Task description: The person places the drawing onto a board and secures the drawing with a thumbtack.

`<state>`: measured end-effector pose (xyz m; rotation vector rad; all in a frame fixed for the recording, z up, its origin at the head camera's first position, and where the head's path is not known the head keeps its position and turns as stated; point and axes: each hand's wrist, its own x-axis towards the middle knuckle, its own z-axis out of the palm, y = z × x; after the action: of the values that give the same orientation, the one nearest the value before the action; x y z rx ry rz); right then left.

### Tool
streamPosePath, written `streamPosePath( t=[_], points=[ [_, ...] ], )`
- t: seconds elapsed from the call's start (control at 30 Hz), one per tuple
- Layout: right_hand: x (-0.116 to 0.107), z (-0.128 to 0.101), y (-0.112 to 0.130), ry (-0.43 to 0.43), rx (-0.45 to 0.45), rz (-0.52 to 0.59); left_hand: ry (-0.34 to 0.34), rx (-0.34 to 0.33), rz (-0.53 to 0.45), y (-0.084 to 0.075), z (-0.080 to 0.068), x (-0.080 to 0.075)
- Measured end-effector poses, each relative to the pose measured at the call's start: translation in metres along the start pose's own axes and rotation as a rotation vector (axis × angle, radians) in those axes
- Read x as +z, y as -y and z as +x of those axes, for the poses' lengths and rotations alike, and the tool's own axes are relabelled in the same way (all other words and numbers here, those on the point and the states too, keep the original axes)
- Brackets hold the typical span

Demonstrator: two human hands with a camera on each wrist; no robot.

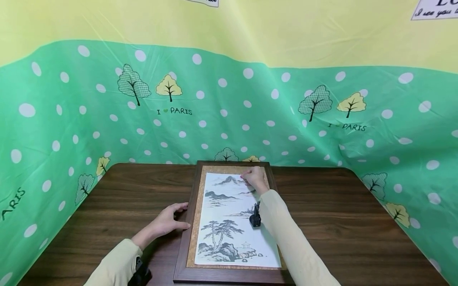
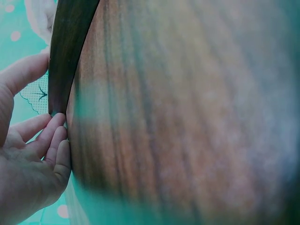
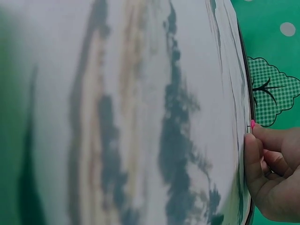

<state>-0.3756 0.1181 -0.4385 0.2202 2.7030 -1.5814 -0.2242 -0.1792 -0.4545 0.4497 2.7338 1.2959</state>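
A cork board with a dark wooden frame (image 1: 187, 246) lies on the table, its long side pointing away from me. On its cork (image 1: 197, 220) is a white sheet (image 1: 214, 210) printed with a grey ink landscape of mountains, pines and a pavilion. My right hand (image 1: 255, 178) pinches a pink push pin (image 3: 252, 123) between thumb and index finger, over the sheet's upper right part. The pin's thin needle shows in the right wrist view. My left hand (image 1: 166, 220) rests against the frame's left side, thumb and fingers spread apart and touching its edge.
The dark wood table (image 1: 332, 206) extends to both sides of the board. Behind it hangs a green and yellow cloth (image 1: 229, 95) with white dots and printed trees. Small black cameras sit on both wrists, the right one (image 1: 255, 217) above the sheet.
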Motion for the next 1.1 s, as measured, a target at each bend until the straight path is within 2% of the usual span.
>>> streamPosePath(
  t=[0.67,1.1],
  points=[
    [0.0007,-0.0056,0.0043,-0.034,-0.019,-0.054,0.002,-0.019,-0.017,-0.0023,-0.0023,-0.0009],
    [0.0005,-0.0070,0.0072,-0.060,0.003,-0.099,0.005,-0.017,-0.028,-0.0016,-0.0024,-0.0005]
  ],
)
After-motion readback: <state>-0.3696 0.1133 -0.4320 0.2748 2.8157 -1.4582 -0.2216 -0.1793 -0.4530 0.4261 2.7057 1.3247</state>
